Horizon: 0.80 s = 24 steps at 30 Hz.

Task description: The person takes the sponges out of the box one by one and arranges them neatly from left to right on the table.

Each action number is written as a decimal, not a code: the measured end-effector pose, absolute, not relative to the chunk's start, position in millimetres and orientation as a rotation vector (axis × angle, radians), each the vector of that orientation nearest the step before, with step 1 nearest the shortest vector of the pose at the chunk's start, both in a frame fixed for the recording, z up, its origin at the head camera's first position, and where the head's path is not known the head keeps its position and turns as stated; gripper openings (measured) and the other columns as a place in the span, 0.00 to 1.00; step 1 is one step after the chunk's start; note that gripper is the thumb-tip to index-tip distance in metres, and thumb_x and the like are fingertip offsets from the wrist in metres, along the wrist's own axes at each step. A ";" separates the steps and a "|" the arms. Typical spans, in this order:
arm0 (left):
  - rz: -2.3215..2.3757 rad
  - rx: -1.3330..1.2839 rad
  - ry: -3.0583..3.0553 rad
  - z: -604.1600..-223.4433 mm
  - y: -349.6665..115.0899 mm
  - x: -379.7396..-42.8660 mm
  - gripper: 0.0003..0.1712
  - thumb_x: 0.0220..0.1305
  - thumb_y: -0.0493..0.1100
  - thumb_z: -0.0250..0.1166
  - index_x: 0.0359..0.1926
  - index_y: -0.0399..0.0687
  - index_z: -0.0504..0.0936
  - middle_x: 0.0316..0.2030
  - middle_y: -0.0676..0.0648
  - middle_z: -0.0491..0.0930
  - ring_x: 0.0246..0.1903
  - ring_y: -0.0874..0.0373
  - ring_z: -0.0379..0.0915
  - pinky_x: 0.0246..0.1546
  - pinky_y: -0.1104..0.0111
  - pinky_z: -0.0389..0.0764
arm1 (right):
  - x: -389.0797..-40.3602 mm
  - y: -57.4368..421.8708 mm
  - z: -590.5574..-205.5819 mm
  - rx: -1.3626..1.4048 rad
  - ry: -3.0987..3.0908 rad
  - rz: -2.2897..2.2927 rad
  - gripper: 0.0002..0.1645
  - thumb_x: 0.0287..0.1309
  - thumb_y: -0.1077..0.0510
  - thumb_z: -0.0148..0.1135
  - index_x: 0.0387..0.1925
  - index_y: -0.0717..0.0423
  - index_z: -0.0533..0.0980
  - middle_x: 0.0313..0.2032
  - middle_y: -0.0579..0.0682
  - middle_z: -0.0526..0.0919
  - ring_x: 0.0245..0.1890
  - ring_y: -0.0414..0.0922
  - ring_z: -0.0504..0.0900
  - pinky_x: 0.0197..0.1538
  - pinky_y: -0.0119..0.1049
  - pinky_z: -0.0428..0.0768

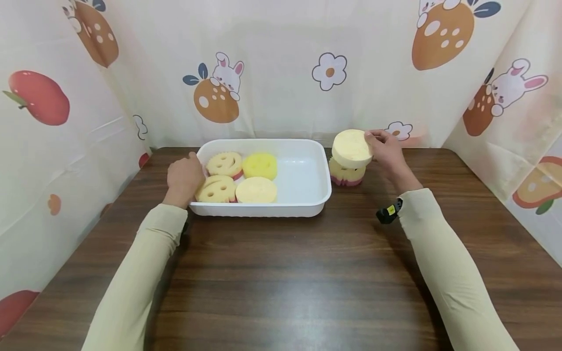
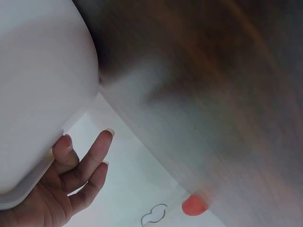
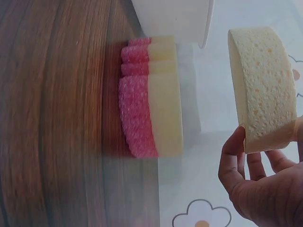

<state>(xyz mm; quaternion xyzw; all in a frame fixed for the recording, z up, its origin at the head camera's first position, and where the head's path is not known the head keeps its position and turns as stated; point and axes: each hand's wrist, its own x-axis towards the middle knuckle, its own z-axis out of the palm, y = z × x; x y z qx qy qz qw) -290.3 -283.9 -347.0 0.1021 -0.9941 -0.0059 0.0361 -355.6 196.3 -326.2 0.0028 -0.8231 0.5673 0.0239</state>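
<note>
My right hand [image 1: 386,152] pinches a round pale-yellow sponge [image 1: 351,147] by its edge. In the right wrist view this sponge [image 3: 265,87] is thick and porous, held above a scalloped sponge [image 3: 163,113] with a pink scrubbing layer and a cream layer, which sits on the table. My left hand [image 1: 184,179] grips the left rim of a white tray [image 1: 303,209], its other fingers loose outside the wall in the left wrist view. Inside lie two smiley-face sponges [image 1: 225,164] on the left, a bright yellow sponge [image 1: 260,166] and a round pale sponge [image 1: 256,190].
The tray's right part shows its bare white floor [image 1: 300,175]. A dark wood table [image 1: 281,278] spreads out in front. Behind and at both sides hangs a patterned curtain [image 1: 281,97], close to the table's far edge.
</note>
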 end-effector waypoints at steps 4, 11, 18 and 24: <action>-0.028 0.327 -3.054 -347.5 -283.3 -290.3 0.32 0.70 0.49 0.52 0.61 0.24 0.62 0.40 0.25 0.79 0.39 0.33 0.79 0.43 0.46 0.80 | -354.6 203.7 -328.8 -0.006 -2.537 1.768 0.38 0.71 0.35 0.46 0.69 0.58 0.65 0.48 0.42 0.71 0.41 0.35 0.74 0.39 0.22 0.78; -0.024 0.320 -3.044 -348.0 -283.8 -289.9 0.32 0.70 0.49 0.51 0.59 0.24 0.62 0.40 0.24 0.79 0.40 0.32 0.79 0.43 0.45 0.80 | -357.2 213.4 -333.4 -0.014 -2.483 1.806 0.37 0.72 0.38 0.46 0.67 0.60 0.65 0.46 0.41 0.70 0.38 0.32 0.74 0.38 0.21 0.78; -0.039 0.315 -3.056 -347.8 -282.4 -289.9 0.31 0.70 0.50 0.51 0.58 0.24 0.62 0.40 0.25 0.79 0.40 0.32 0.79 0.42 0.46 0.80 | -356.3 224.8 -337.5 -0.045 -2.488 1.796 0.38 0.73 0.39 0.44 0.71 0.62 0.62 0.47 0.41 0.69 0.38 0.31 0.74 0.37 0.20 0.78; -0.024 0.318 -3.050 -348.8 -283.2 -291.8 0.31 0.70 0.50 0.52 0.59 0.24 0.62 0.39 0.25 0.79 0.39 0.32 0.79 0.43 0.46 0.79 | -355.2 232.8 -338.9 -0.066 -2.514 1.772 0.39 0.74 0.39 0.41 0.73 0.62 0.59 0.48 0.42 0.69 0.38 0.32 0.74 0.38 0.20 0.78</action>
